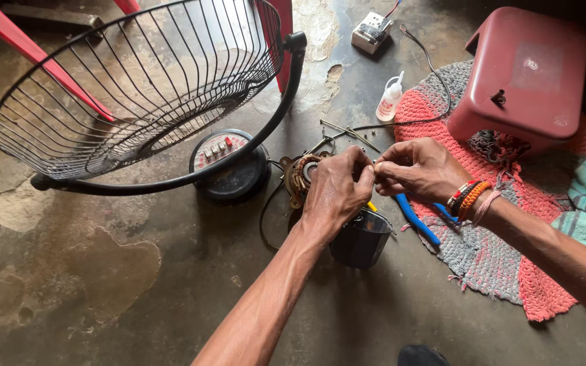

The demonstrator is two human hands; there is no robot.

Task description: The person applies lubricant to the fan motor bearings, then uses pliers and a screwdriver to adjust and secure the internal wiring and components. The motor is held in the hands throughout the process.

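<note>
Fan motor with copper windings (301,177) lies stripped on the concrete floor (137,285), half hidden by my left hand (334,193); both hands pinch something too small to tell, right hand (415,169) touching; reassembly remains, black housing (361,238) and wire fan guard (144,88) apart.

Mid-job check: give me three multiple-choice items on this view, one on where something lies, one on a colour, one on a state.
1. Where does the white glue bottle lie?
A. at the rug's edge
B. inside the fan guard
C. on the stool

2. What colour is the stool?
A. green
B. dull red
C. white

3. How are the hands placed?
A. far apart
B. flat on the floor
C. fingertips pinched together

A: the bottle lies at the woven rug edge.
B: its top is dull red.
C: left hand and right hand meet above the motor.
</note>
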